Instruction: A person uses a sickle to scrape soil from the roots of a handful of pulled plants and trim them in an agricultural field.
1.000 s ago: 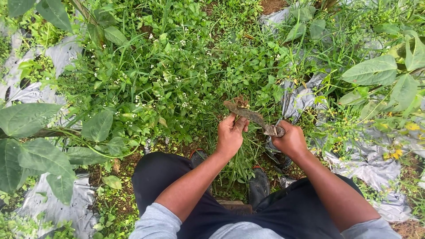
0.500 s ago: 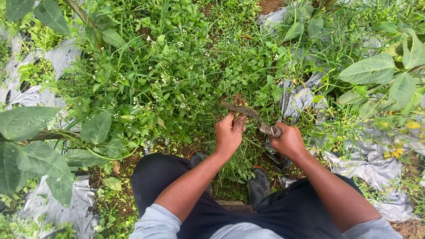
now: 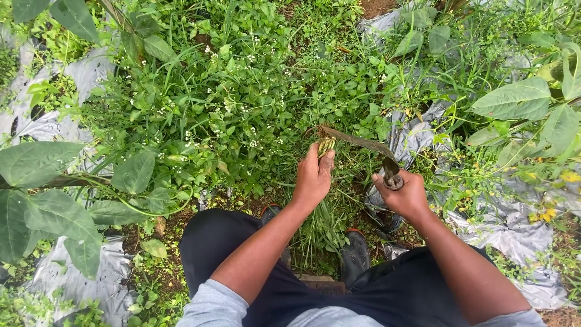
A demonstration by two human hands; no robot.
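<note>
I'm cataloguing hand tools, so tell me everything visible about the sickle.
The sickle has a dark, rusty-looking curved blade and a short handle gripped in the right hand. The blade reaches leftward, its tip meeting a grass tuft that the left hand pinches. It hangs above weeds, beside grey plastic mulch.

Ground [image 3: 181, 221]: dark soil, mostly covered by grey plastic mulch sheeting [image 3: 514, 242] on both sides. Dense weeds [image 3: 242, 109] with small white flowers growing through the middle; broad-leaved plants [image 3: 42, 200] at edges.

Soft even daylight, sharp focus, edges slightly stretched
</note>
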